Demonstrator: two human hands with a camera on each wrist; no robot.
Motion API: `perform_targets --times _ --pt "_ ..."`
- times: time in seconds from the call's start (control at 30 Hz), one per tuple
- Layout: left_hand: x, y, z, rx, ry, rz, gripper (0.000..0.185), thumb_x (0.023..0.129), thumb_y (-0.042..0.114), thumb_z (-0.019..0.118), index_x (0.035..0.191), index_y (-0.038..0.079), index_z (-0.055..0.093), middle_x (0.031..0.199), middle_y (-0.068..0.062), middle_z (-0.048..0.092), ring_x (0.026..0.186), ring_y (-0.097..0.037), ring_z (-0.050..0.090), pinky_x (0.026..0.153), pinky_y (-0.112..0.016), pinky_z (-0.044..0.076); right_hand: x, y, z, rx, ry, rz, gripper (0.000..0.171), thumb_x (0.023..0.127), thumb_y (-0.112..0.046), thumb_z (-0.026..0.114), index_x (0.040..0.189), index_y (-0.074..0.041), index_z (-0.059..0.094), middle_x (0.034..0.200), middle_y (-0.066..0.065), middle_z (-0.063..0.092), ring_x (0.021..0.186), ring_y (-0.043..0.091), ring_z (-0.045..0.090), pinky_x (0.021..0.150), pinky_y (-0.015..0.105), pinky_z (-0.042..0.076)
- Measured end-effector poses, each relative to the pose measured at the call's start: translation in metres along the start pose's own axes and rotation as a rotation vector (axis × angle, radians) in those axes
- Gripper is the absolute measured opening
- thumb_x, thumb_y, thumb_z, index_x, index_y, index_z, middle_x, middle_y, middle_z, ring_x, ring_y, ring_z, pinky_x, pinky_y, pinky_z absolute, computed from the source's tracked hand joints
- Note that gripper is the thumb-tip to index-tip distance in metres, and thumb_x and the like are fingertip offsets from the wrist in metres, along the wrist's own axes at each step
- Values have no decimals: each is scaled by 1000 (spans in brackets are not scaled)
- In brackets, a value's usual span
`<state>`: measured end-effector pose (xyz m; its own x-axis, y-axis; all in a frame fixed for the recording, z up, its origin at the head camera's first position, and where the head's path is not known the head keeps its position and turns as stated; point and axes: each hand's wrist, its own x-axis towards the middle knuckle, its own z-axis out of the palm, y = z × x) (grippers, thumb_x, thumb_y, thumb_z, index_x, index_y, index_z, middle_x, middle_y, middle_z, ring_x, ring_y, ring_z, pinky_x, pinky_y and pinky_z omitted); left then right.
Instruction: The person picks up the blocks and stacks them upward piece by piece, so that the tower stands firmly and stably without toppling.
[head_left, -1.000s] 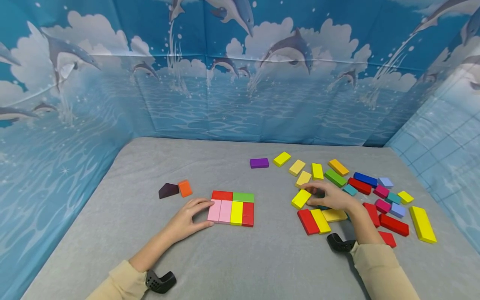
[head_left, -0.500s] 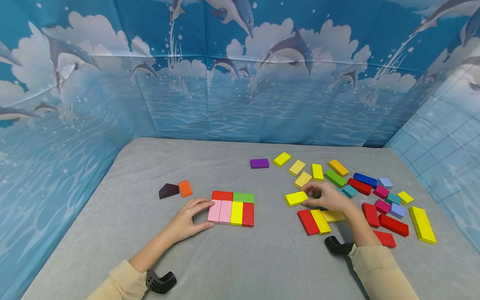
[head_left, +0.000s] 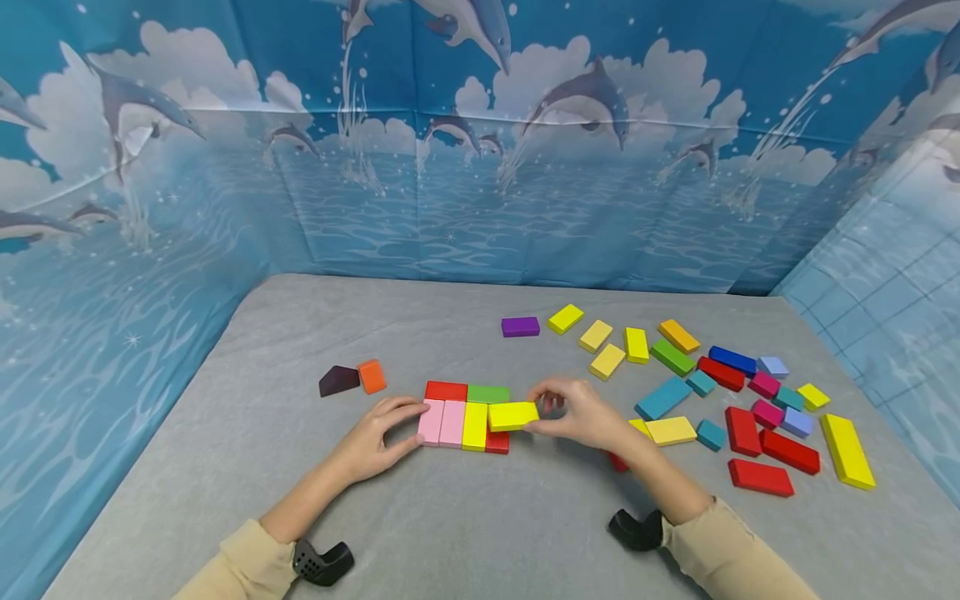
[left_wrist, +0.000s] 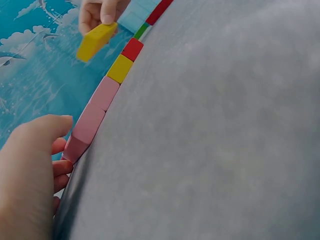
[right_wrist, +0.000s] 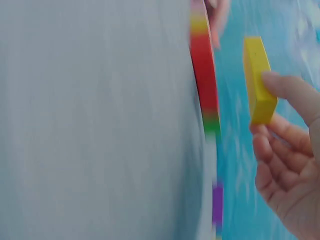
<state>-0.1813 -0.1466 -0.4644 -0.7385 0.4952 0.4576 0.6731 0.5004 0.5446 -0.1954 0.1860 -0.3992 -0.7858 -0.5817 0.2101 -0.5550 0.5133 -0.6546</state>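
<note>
Between the thumb and fingers of my right hand (head_left: 581,410) is a yellow block (head_left: 513,417), pinched at its right end. It hangs over the right side of a flat block arrangement and partly hides a red block (head_left: 497,443); the right wrist view shows it held above the table. The arrangement also has two pink blocks (head_left: 452,425), another yellow block (head_left: 474,429), a red block (head_left: 446,391) and a green block (head_left: 487,393) along its far edge. My left hand (head_left: 375,446) rests at the left side, its fingertips touching the outer pink block (head_left: 430,423).
Many loose coloured blocks lie on the right, among them a long yellow block (head_left: 847,451) and a teal block (head_left: 663,398). A purple block (head_left: 521,327) lies farther back. Dark (head_left: 339,381) and orange (head_left: 372,377) pieces are at left. A dolphin-print curtain (head_left: 450,208) encloses the table.
My right hand has picked the yellow block from among the loose ones, turned it and carried it left over the arrangement. The left hand has stayed in place.
</note>
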Motion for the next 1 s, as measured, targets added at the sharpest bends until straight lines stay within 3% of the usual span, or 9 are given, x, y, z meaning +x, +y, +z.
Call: perform_targets --times 0.23,0.43,0.67,1.0 --pt "0 0 -3 -32 -26 -23 35 88 17 60 122 11 59 120 -3 55 112 -20 49 92 -44 41 15 -47 51 7 -40 -18 28 72 -22 78 90 -8 61 76 0 56 70 14 51 61 21 46" --pt "-1 -1 -3 -18 -34 -19 38 86 24 63 122 12 58 121 -3 54 113 -19 48 92 -42 41 23 -58 77 -75 -17 10 26 70 -22 79 83 -10 60 72 -2 54 65 11 48 58 17 43" --pt "0 0 -3 -9 -45 2 49 79 28 70 124 12 57 121 -4 53 112 -21 49 91 -43 42 24 -60 89 -214 28 -28 30 69 -30 79 81 -11 59 74 -5 53 71 8 46 63 17 43" --pt "-1 -1 -4 0 -60 18 49 79 25 69 124 10 56 121 -5 53 112 -21 48 90 -43 42 26 -57 95 -288 42 -63 34 68 -30 79 79 -12 53 73 -8 47 71 6 41 62 16 39"
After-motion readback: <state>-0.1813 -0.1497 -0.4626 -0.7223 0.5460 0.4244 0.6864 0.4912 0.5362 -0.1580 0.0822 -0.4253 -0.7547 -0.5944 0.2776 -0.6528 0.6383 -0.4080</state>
